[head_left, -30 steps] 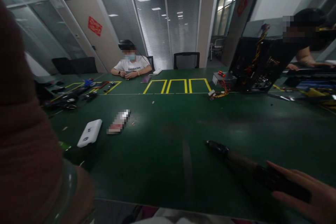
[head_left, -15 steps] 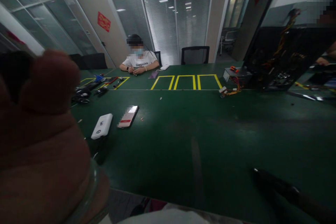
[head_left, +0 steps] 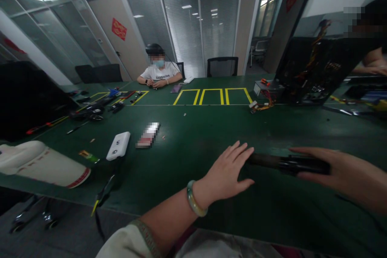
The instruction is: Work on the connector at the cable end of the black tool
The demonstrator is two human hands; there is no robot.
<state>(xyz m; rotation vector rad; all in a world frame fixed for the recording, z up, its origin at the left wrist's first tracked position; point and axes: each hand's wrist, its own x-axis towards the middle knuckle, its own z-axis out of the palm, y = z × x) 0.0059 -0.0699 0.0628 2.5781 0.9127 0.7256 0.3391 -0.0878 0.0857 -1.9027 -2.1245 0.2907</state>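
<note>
My right hand (head_left: 347, 171) is wrapped round the black handle of a rod-shaped tool that looks like a curling iron (head_left: 266, 161). Its dark barrel points left, above the green table. My left hand (head_left: 227, 171) is open, palm down, with the thumb apart and a jade-coloured bangle at the wrist. Its fingertips are beside the barrel's tip; whether they touch it I cannot tell. A thin dark cord (head_left: 359, 207) runs under my right wrist.
Left of my hands are a phone (head_left: 148, 135), a white device (head_left: 118, 145) and a pale cup (head_left: 50, 163) lying on its side. An opened computer case (head_left: 314, 70) and a power supply (head_left: 269, 88) stand at the right. A masked person (head_left: 160, 70) sits opposite.
My left hand has come down from close before the camera to the table's middle. The black tool has risen from the lower right and swung level, and my right hand has come into view.
</note>
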